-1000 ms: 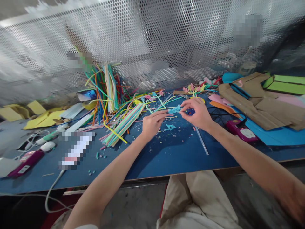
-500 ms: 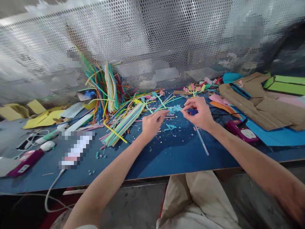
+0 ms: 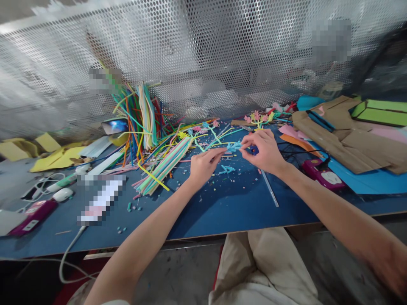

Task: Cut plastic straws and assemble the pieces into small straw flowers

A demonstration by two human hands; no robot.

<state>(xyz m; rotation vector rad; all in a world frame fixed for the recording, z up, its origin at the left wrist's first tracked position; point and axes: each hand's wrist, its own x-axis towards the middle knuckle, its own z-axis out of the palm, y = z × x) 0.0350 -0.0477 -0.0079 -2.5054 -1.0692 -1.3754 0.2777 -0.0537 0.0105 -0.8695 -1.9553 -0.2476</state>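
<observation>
I see the light-blue straw flower (image 3: pixel 234 146) held just above the blue table (image 3: pixel 222 207), between both hands. My left hand (image 3: pixel 203 166) pinches its left end; my right hand (image 3: pixel 265 151) pinches its right end. Left of the flower lies a loose straw pile (image 3: pixel 159 165).

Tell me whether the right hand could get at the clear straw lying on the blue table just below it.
Probably yes. The clear straw lies bare on the table, right beside the right hand, nothing on top. But that hand's fingers are pinching the blue straw flower.
</observation>
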